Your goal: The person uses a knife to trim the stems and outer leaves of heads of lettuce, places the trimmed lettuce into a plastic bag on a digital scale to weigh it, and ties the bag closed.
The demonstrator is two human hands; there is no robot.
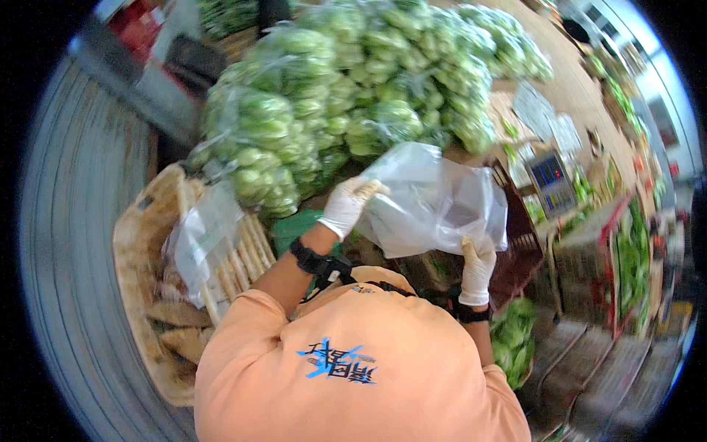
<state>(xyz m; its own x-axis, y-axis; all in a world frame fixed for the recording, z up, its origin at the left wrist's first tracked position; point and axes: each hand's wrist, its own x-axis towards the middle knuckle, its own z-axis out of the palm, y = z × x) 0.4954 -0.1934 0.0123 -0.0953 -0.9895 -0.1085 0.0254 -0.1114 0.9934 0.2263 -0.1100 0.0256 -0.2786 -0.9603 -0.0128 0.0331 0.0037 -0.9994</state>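
A clear plastic bag (pixel 431 195) is stretched out between my two white-gloved hands. My left hand (pixel 349 203) pinches its left edge near the bagged greens. At the bag's lower right corner, my right hand (pixel 477 267) grips the plastic between thumb and fingers. Nothing can be made out inside the bag. Just beyond it rises a big heap of green leafy vegetables in clear bags (pixel 331 96). Partly behind the bag and my right hand stands a dark red plastic crate (pixel 526 250).
A tan basket (pixel 136 295) at the left holds wrapped pale pieces. To the right are a digital scale (pixel 551 184) and a red-edged crate of greens (pixel 626 258). Loose leafy greens (pixel 513 335) sit beside my right forearm. A corrugated metal wall (pixel 74 243) borders the far left.
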